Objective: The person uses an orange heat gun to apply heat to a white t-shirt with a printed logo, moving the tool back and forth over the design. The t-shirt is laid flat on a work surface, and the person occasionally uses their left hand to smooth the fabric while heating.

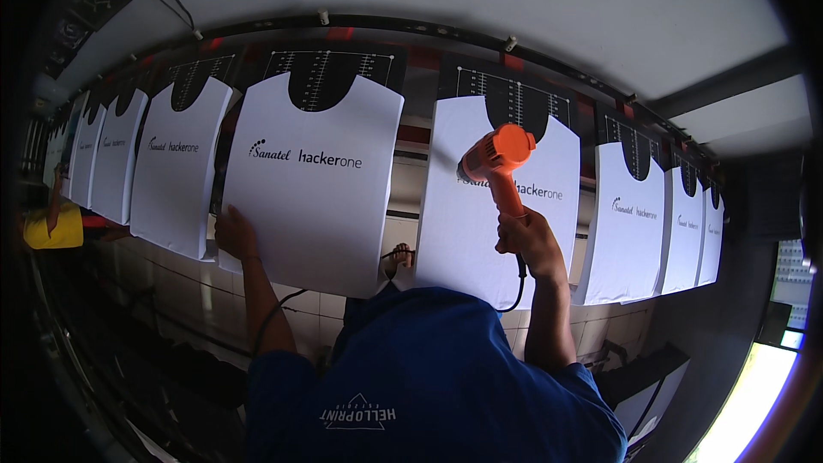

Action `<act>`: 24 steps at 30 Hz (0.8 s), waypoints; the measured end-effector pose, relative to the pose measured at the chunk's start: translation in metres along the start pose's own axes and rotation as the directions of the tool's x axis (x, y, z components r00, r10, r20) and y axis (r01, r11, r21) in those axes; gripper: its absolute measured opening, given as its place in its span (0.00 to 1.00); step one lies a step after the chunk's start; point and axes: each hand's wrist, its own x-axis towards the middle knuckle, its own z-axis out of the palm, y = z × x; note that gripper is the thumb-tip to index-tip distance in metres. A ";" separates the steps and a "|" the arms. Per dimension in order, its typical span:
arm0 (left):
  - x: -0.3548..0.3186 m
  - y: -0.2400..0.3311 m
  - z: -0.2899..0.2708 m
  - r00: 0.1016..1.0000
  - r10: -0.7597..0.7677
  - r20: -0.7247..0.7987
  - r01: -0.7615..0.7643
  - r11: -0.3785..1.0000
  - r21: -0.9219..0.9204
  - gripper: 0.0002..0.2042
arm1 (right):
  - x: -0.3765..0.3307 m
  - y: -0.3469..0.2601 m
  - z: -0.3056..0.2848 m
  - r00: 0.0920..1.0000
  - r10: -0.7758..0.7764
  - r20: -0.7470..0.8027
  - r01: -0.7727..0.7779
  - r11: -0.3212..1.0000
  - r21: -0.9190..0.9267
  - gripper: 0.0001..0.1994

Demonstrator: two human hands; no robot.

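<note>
My right hand (533, 243) is wrapped round the handle of an orange heat gun (504, 159), its dark nozzle pointing left and down. The gun hangs over a white T-shirt panel (463, 249) with dark print on the chest, hiding part of that print. Whether the nozzle touches the fabric I cannot tell. My left hand (235, 233) is at the lower left edge of another white printed T-shirt panel (313, 206). Its fingers are partly hidden, and their grip is unclear. A black cord (521, 279) runs down from the gun's handle.
Several more white printed T-shirts (176, 180) lie on black boards with ruler marks (330, 62) in a row to both sides. A dark rail (411, 27) runs behind them. Tiled floor (321, 309) shows below. Someone in a yellow top (53, 229) stands far left.
</note>
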 end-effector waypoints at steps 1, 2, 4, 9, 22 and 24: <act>0.001 0.001 0.000 1.000 -0.002 0.000 0.002 1.000 0.001 0.25 | 0.000 -0.001 0.000 1.000 -0.006 0.001 0.006 1.000 -0.005 0.16; 0.001 0.000 0.000 1.000 -0.005 0.001 0.005 1.000 0.003 0.24 | 0.001 -0.003 0.001 1.000 -0.010 0.004 0.010 1.000 -0.012 0.16; 0.000 -0.001 0.000 1.000 -0.014 0.004 0.013 1.000 0.005 0.24 | 0.002 -0.004 0.002 1.000 -0.010 -0.012 0.009 0.999 -0.032 0.15; 0.000 0.001 -0.001 1.000 -0.011 0.016 0.011 1.000 0.024 0.24 | 0.005 0.000 0.001 0.998 -0.040 -0.050 0.039 0.999 -0.035 0.14; 0.000 -0.002 0.003 1.000 -0.013 -0.003 0.013 1.000 0.016 0.24 | 0.006 0.002 -0.006 0.994 -0.063 -0.094 0.063 0.998 0.002 0.14; 0.001 -0.006 0.007 1.000 -0.003 -0.021 0.004 1.000 0.015 0.24 | 0.004 0.000 -0.004 0.991 -0.068 -0.113 0.070 0.997 0.011 0.14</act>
